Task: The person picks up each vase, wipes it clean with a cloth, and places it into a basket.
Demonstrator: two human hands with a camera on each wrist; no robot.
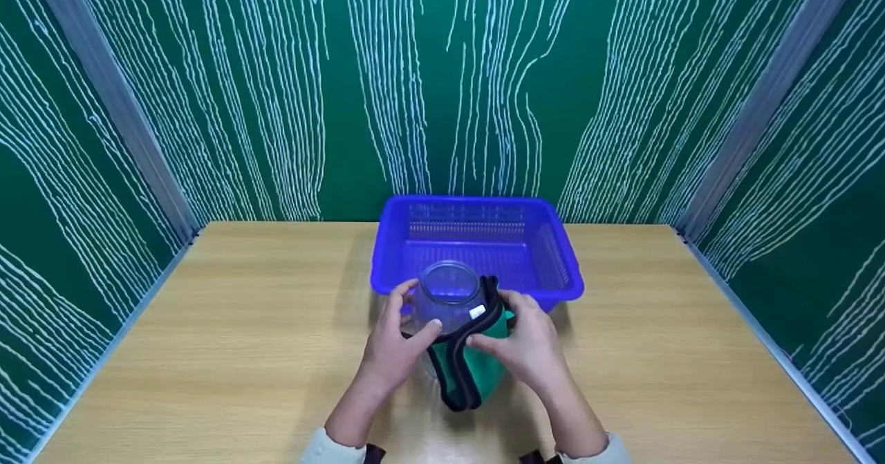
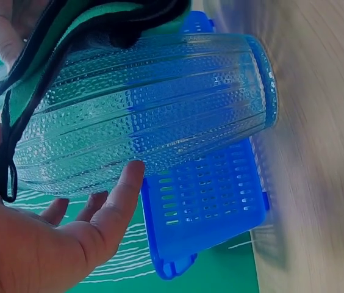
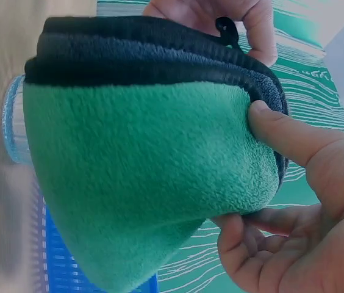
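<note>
A clear glass vase (image 2: 160, 104) with a ribbed, dimpled wall stands on the table, its round mouth facing up in the head view. My left hand (image 1: 390, 346) grips the vase near its top, thumb on the near side and fingers round the far left. Draped against the vase's right and near side is a green cloth (image 3: 135, 152) with a black edge and a grey inner face. My right hand (image 1: 529, 343) pinches this cloth near the vase's rim, thumb in front. In the right wrist view the cloth hides most of the vase.
Just behind the vase sits a blue plastic basket (image 1: 574, 270) with slotted walls. The wooden table (image 1: 228, 339) runs out to both sides. Green panels (image 1: 442, 104) with wavy white lines close off the back and sides, with grey posts at the corners.
</note>
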